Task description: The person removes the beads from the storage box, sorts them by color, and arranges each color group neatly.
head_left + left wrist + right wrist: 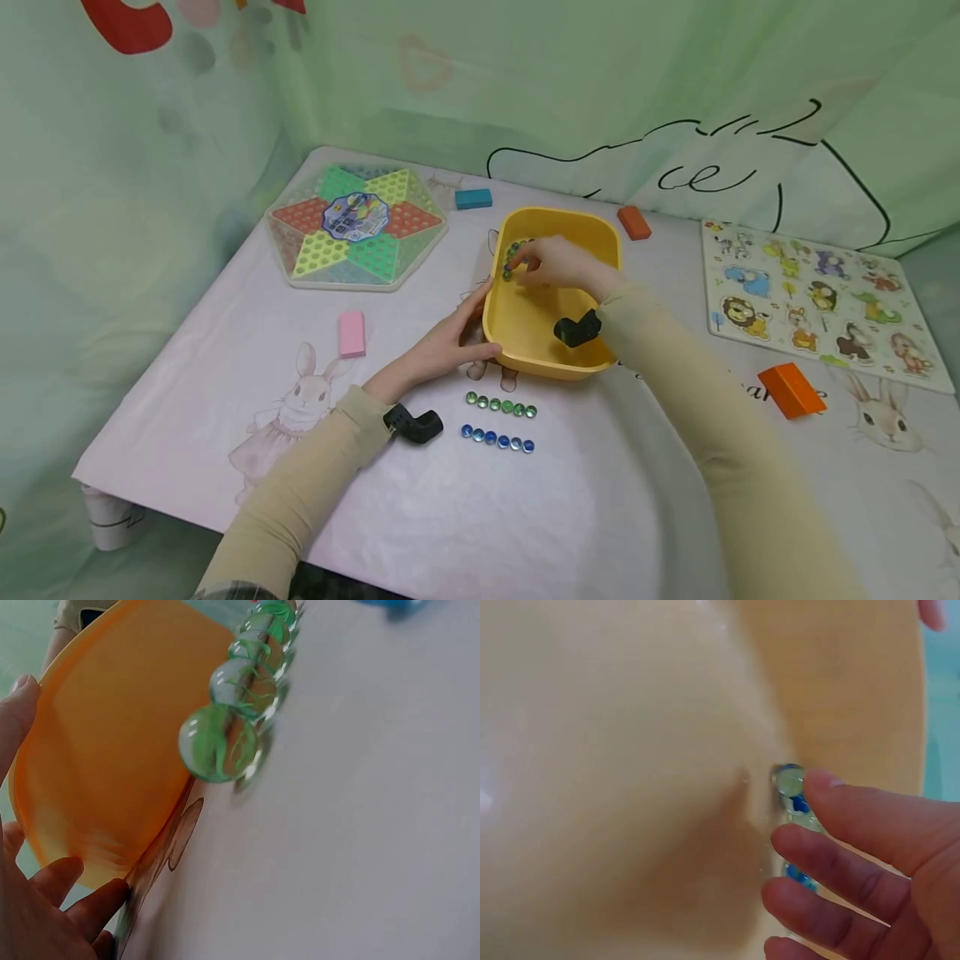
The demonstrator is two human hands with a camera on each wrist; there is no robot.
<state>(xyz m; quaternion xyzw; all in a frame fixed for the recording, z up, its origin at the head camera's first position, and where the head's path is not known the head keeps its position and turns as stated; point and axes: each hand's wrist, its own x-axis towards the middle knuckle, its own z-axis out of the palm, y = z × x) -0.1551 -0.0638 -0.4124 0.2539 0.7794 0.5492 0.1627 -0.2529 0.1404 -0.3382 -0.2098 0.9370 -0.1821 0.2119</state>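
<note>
A yellow tub [600,242] is seen in the middle of the table [225,433], and a small heap of marbles [514,252] is kept in its far left corner. The right hand [558,265] is held down inside the tub, with the fingertips [832,796] put right at the marbles; the fingers are bent toward them, but it cannot be told whether one is already pinched. The left hand [442,346] is laid flat against the tub's left side, with straight fingers, so the tub is only touched and steadied, not grabbed. Two neat rows are laid just in front of the tub: a row of green marbles [500,405] and a row of blue marbles [498,439] below it. The marbles are probably hard, smooth and light, and they will likely roll and slip, so each one is best pinched between thumb and finger. Glass can chip if dropped. Most of the heap is covered by the right hand, and the wrist pictures are blurred, so the marbles in the tub cannot be counted.
</note>
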